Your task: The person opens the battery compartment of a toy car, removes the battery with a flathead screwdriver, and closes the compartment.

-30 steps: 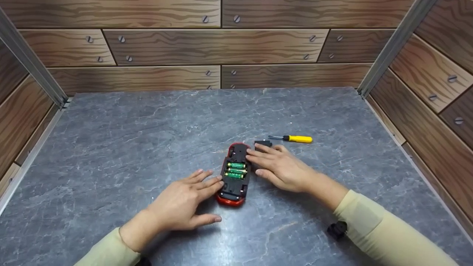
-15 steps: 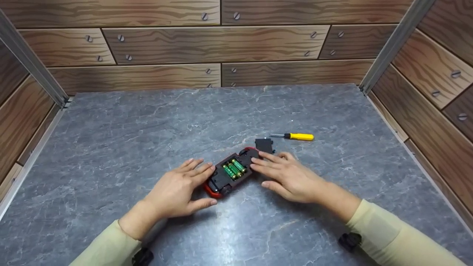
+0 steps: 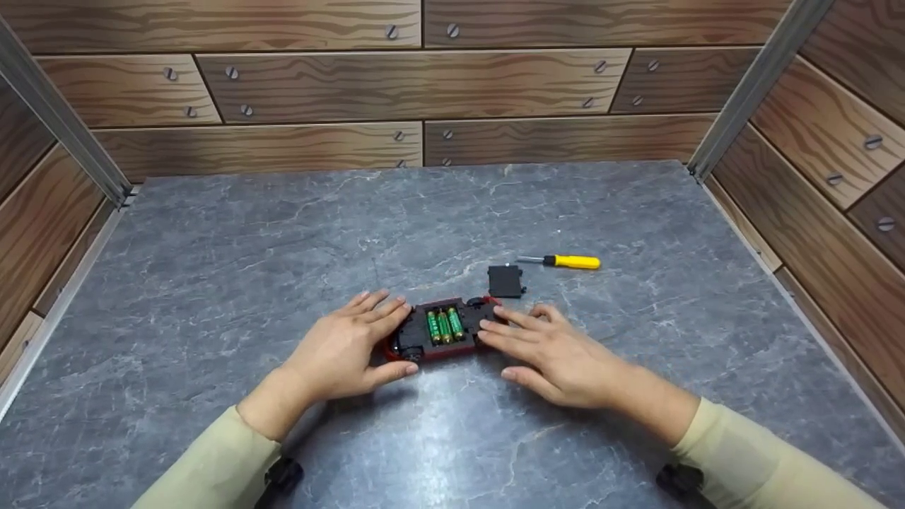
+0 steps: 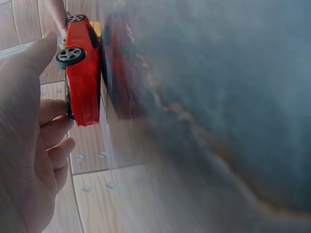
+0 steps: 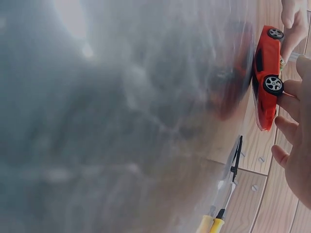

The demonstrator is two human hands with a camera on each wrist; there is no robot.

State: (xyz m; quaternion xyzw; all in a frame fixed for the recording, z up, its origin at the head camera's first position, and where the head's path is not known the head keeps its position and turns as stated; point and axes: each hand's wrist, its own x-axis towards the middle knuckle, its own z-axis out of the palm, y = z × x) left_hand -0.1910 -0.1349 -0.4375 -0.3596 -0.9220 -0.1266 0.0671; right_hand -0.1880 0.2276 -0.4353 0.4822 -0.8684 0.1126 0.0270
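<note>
A red toy car (image 3: 413, 329) lies wheels-up on the table, lengthwise across it, its black underside showing. In its uncovered battery compartment sit three green batteries (image 3: 445, 326) side by side. My left hand (image 3: 338, 350) touches the car's left end with its fingers outstretched, the thumb along the near side. At the right end, the extended fingertips of my right hand (image 3: 562, 357) rest on the underside. Both wrist views show the red body and wheels of the car from the side, low over the tabletop.
Just behind the car's right end lies a black battery cover (image 3: 505, 281). Beyond it, to the right, is a yellow-handled screwdriver (image 3: 575, 262). Wood-patterned walls (image 3: 410, 85) enclose the grey marbled table (image 3: 283, 233) at the back and sides.
Between my hands the car has turned clockwise, from pointing away from me to lying crosswise. Its far end has swung right; both hands moved along with it. Cover and screwdriver stayed put.
</note>
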